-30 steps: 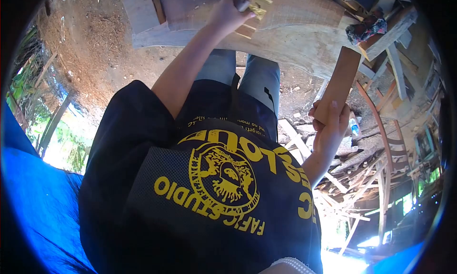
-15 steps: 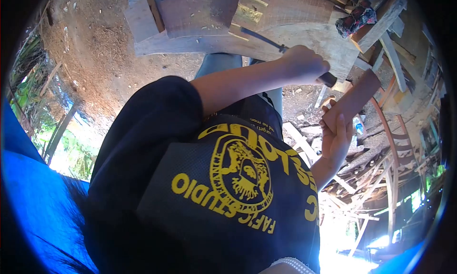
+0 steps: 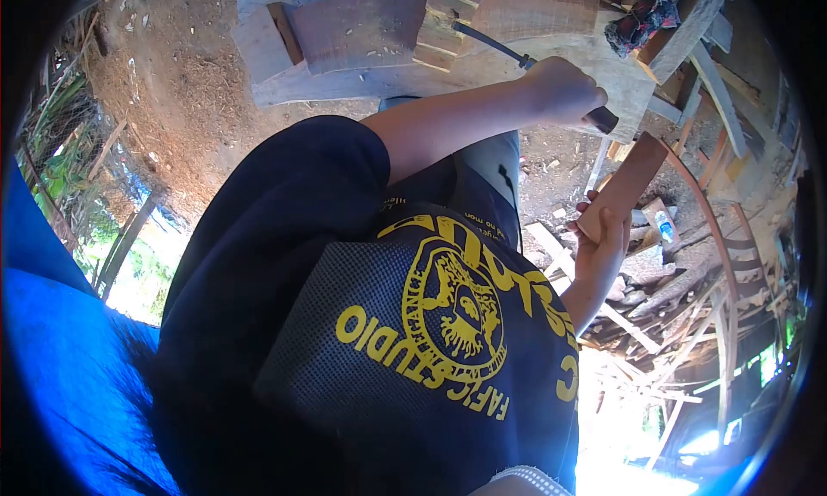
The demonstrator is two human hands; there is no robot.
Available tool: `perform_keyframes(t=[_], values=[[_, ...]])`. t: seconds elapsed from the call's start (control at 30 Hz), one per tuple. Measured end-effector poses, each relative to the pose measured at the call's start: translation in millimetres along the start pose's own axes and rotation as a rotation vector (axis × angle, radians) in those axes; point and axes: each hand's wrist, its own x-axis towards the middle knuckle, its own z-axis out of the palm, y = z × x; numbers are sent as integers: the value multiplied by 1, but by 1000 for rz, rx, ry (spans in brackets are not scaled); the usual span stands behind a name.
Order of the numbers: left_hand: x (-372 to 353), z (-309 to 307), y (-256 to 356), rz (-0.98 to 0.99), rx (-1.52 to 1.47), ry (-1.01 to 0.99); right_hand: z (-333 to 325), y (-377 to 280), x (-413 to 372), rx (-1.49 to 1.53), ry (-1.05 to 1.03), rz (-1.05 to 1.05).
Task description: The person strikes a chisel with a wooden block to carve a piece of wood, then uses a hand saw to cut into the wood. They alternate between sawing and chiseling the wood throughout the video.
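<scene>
My left hand (image 3: 562, 91) is wrapped around the dark handle of a chisel (image 3: 493, 43). The handle's butt sticks out on the right of my fist. Its long, narrow blade points up and left, the tip overlapping a light wooden block (image 3: 446, 22) on the wide plank (image 3: 362, 82). Lower on the right, my right hand (image 3: 603, 242), palm up, grips the near end of a flat, reddish-brown piece of wood (image 3: 631, 175). Thumb and fingers close on its two sides, and its free end slants up and right, below the chisel's butt.
A dark strip of wood (image 3: 285, 32) lies across the plank's left part. At the upper right are a dark red-and-black bundle (image 3: 642, 26) and stacked timber (image 3: 689, 39). A curved wooden chair-like frame (image 3: 719, 229), a bottle (image 3: 663, 226) and scrap wood lie on the right.
My left hand has shifted slightly right with the chisel, and the blade has moved right. My right hand and the piece of wood have moved a little left. The view has shifted slightly.
</scene>
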Motion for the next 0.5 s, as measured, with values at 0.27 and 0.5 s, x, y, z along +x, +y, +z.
perform_keyframes(t=[0.27, 0.5], values=[[4, -2, -1, -23, 11, 88, 5, -3, 2, -94, 60, -46], [12, -15, 4, -45, -26, 131, 3, -7, 3, -97, 58, -51]])
